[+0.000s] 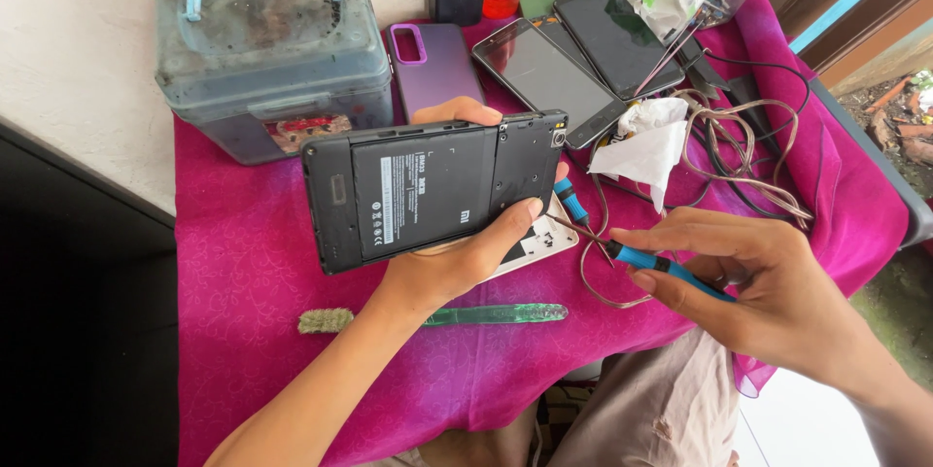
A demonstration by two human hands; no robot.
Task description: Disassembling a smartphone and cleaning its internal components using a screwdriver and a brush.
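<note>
My left hand [457,258] holds a black phone [428,185] with its back cover off, the battery and inner frame facing me, tilted above the table. My right hand [758,282] grips a small screwdriver with a blue handle [666,265]; its thin tip points left toward the phone's lower right edge, a short way off it. A white phone back cover [539,239] lies under the held phone on the magenta cloth [253,273].
A grey plastic box with a blue handle [272,49] stands at the back left. A purple phone case [432,64], two dark phones [573,59], crumpled paper [646,146], tangled cables [739,151] and a clear green brush [466,314] lie around.
</note>
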